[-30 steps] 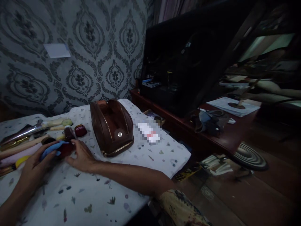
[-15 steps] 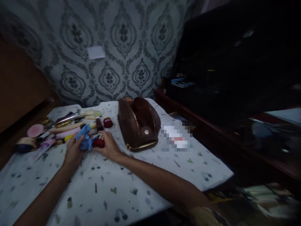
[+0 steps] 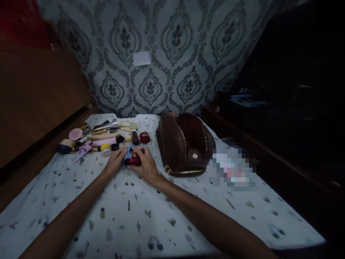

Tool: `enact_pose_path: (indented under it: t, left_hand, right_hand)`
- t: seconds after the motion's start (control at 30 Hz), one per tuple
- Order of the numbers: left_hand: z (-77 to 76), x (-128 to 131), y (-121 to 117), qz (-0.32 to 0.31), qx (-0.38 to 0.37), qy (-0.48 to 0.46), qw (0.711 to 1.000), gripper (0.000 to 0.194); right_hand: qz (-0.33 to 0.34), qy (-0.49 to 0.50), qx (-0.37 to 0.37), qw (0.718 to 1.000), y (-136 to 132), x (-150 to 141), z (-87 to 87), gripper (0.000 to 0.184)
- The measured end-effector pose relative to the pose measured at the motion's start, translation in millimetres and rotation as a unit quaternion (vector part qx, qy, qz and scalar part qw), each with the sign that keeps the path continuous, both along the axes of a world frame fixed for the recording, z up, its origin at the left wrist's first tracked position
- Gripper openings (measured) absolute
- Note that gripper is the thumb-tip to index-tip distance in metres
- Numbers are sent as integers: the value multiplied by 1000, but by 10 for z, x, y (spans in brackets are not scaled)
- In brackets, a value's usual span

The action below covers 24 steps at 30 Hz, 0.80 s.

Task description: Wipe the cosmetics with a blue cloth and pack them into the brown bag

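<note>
My left hand is closed on a crumpled blue cloth, which presses against the side of a small dark red container. Wrapped round that red container from the right are the fingers of my right hand. Its exact kind is hard to make out in the dim light. Just beyond my hands lie a dark red round item, a small dark bottle and a jar with a yellow lid. An unzipped brown cosmetic bag stands right of my right hand.
Makeup brushes, a pink round compact, a tube and other cosmetics lie at the back left. A blurred-out item sits right of the bag. The patterned white cloth covers the surface, with a wooden panel at left.
The view has turned left, so everything appears further right. My left hand has brought the blue cloth onto the red container, and my hands are closer together.
</note>
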State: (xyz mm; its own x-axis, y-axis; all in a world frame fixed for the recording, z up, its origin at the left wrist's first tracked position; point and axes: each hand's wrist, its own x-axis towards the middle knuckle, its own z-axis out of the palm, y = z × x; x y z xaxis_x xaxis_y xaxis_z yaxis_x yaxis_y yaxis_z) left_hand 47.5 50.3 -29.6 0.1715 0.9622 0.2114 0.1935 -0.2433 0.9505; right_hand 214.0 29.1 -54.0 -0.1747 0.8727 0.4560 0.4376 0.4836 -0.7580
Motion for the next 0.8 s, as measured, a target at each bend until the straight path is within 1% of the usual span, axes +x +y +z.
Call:
enact_pose_path:
  t: [0.07, 0.13, 0.2, 0.27, 0.3, 0.37, 0.47, 0.53, 0.63, 0.7, 0.8]
  left_hand:
    - [1, -5, 1, -3, 1, -1, 1000, 52]
    - [-10, -4, 4, -3, 4, -1, 1000, 50]
    - [-24, 0, 5, 0, 10, -1, 1000, 49]
    - [-29, 5, -2, 6, 13, 6, 1000, 49]
    - [-26, 8, -8, 10, 14, 13, 1000, 48]
    - [-13, 13, -29, 18, 19, 34, 999, 47]
    - [16, 26, -70, 22, 53, 66, 996, 42]
    - [35, 37, -97, 18, 79, 91, 993, 39]
    - [61, 53, -131, 16, 104, 136, 985, 35]
    - [78, 61, -149, 18, 114, 159, 981, 33]
    - [102, 74, -174, 32, 130, 178, 975, 31]
  right_hand:
    - [-43, 8, -12, 999, -19, 4, 5, 78]
    - [-72, 49, -47, 995, -20, 18, -10, 80]
    - [-70, 98, -98, 988, -22, 43, -40, 70]
    - [-37, 143, -137, 980, -46, 68, -75, 56]
    - [-17, 160, -143, 977, -70, 78, -87, 51]
    - [1, 169, -133, 976, -134, 86, -96, 50]
    - [-29, 140, -106, 984, -221, 79, -71, 58]
    - [-51, 123, -95, 986, -244, 73, -46, 55]
    - [-60, 106, -67, 990, -239, 78, -26, 48]
    - [-50, 98, -42, 993, -235, 88, -23, 48]
    - [-14, 83, -8, 996, -250, 110, -18, 51]
